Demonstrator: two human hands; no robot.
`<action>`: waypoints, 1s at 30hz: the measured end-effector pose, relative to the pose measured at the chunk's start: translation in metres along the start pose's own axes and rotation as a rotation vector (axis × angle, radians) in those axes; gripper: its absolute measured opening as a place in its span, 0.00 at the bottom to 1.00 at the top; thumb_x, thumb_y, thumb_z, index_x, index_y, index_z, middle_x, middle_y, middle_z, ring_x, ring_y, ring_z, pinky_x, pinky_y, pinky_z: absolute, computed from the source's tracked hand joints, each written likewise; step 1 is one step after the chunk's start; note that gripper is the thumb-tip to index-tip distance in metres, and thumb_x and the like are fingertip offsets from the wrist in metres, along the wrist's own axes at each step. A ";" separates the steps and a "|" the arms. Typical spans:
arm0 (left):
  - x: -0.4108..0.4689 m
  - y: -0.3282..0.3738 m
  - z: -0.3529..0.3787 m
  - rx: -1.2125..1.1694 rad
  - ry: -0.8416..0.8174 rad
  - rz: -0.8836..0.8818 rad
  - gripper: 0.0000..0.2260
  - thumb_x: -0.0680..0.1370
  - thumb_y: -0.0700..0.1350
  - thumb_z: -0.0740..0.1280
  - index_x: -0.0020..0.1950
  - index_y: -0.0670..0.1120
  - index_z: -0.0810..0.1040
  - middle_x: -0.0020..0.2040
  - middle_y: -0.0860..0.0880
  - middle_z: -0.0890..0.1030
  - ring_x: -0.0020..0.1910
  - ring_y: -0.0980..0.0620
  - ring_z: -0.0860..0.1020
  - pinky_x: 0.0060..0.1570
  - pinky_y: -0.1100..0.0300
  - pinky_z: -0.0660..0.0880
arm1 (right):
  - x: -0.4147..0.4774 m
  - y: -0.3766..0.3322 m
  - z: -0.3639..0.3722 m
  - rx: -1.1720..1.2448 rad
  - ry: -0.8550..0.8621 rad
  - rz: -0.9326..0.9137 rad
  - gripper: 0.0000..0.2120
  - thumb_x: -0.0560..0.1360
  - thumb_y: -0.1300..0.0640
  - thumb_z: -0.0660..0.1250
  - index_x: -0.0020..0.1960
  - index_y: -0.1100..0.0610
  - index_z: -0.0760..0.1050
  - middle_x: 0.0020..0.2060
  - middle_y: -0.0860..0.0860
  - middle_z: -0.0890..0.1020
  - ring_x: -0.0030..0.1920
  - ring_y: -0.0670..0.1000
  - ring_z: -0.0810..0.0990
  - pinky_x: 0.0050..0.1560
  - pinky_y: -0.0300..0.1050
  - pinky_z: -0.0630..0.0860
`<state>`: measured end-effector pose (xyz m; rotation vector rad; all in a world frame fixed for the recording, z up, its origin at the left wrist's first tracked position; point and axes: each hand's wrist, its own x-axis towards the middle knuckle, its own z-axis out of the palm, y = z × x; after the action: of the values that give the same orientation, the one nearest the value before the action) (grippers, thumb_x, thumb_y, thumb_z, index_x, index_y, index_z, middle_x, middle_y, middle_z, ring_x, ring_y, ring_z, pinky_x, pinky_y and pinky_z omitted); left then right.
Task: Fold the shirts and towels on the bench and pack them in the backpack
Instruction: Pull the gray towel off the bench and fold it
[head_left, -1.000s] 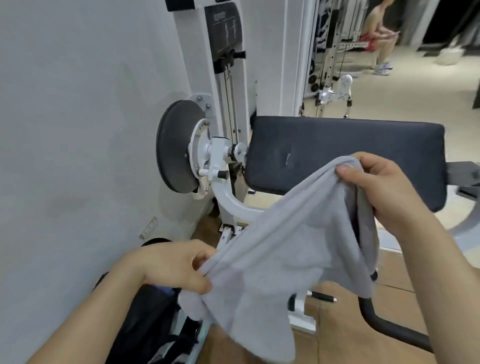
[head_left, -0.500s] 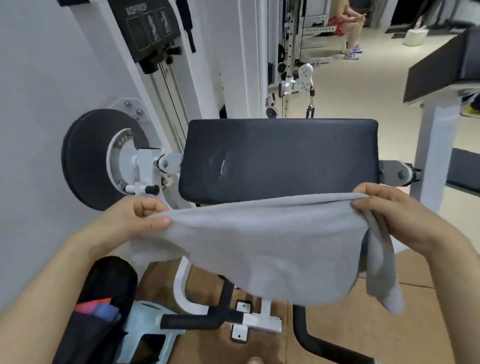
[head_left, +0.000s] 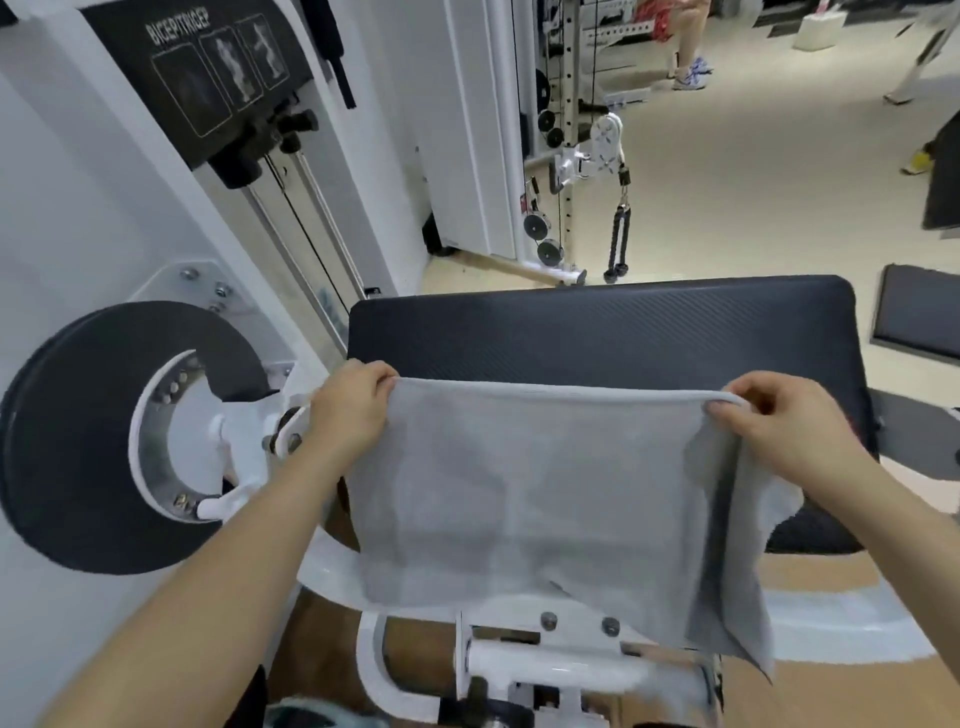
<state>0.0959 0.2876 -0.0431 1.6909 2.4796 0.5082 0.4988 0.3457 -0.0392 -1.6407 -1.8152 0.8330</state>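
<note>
A gym's black padded bench (head_left: 597, 332) fills the head view. The left hand (head_left: 350, 410) and right hand (head_left: 774, 421) each pinch a top corner of the grey towel (head_left: 519, 499), stretched over the pad's near edge. Folding looks barely begun; packing remains, and no backpack is recognisable.

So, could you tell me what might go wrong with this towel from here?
The towel bunches under the right hand, with a flap hanging lower there, so the fold may come out crooked. Its lower edge hangs past the bench pad by the bolted white frame and could snag.
</note>
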 end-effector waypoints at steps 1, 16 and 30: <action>0.012 0.000 0.004 -0.017 0.021 -0.005 0.07 0.80 0.44 0.62 0.50 0.49 0.81 0.49 0.47 0.80 0.51 0.45 0.77 0.48 0.54 0.70 | 0.012 -0.001 0.004 -0.026 0.007 0.014 0.04 0.76 0.56 0.69 0.43 0.54 0.79 0.39 0.50 0.81 0.40 0.51 0.77 0.35 0.44 0.69; 0.129 -0.010 0.005 0.001 0.230 -0.004 0.08 0.79 0.43 0.66 0.51 0.43 0.84 0.49 0.43 0.83 0.50 0.42 0.77 0.47 0.54 0.68 | 0.128 -0.029 0.027 -0.186 0.082 -0.079 0.12 0.73 0.45 0.71 0.38 0.52 0.75 0.32 0.49 0.79 0.33 0.49 0.75 0.30 0.45 0.67; 0.169 -0.026 0.033 0.027 0.246 -0.128 0.16 0.74 0.31 0.60 0.54 0.43 0.83 0.53 0.40 0.79 0.55 0.38 0.72 0.55 0.50 0.68 | 0.180 -0.042 0.031 -0.326 0.018 0.076 0.21 0.65 0.36 0.74 0.44 0.51 0.74 0.41 0.49 0.77 0.45 0.54 0.75 0.39 0.47 0.70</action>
<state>0.0173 0.4410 -0.0653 1.5481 2.7540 0.7109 0.4288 0.5194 -0.0291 -1.9203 -1.9657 0.5721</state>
